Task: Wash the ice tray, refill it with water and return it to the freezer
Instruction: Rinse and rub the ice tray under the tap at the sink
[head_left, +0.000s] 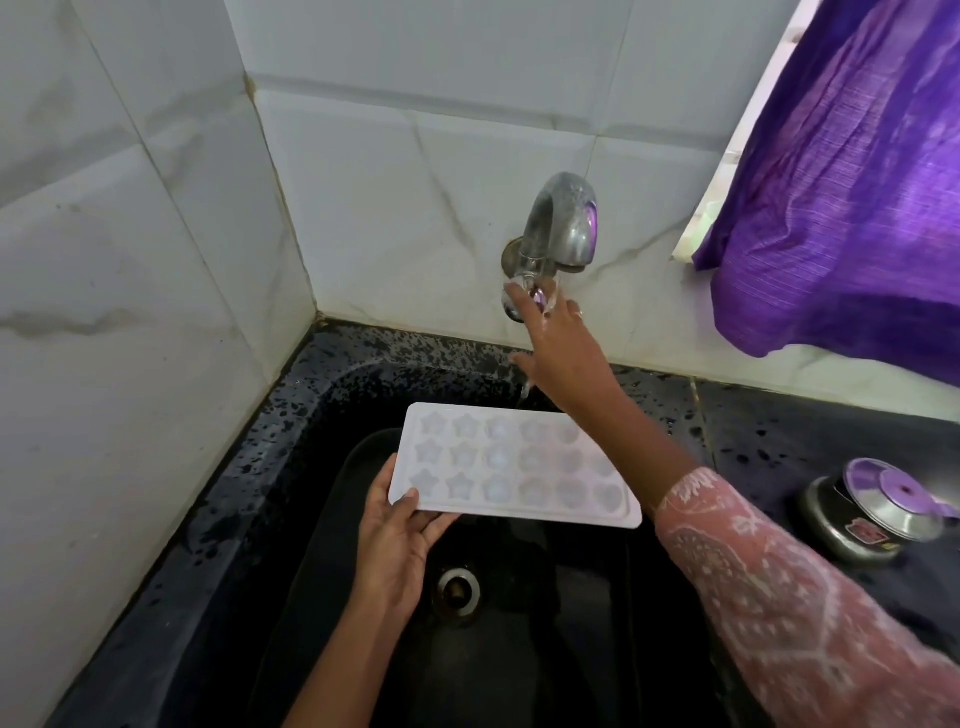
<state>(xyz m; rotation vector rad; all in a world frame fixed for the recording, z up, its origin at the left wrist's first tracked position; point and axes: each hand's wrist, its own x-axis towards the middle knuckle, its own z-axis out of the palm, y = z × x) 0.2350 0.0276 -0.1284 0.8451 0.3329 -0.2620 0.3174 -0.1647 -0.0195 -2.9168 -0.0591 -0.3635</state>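
White plastic ice tray held level over the black sink, one hand up at the tap.

The left hand grasps the tray's near-left corner, thumb on top and fingers beneath, star and round moulds facing up. The right hand reaches across above the tray, fingers closed around the tap's knob at the tiled wall. A thin stream of water falls just behind the tray's far edge. On the dark speckled surface to the right sits a steel lidded pot, below a purple curtain. The drain shows below.
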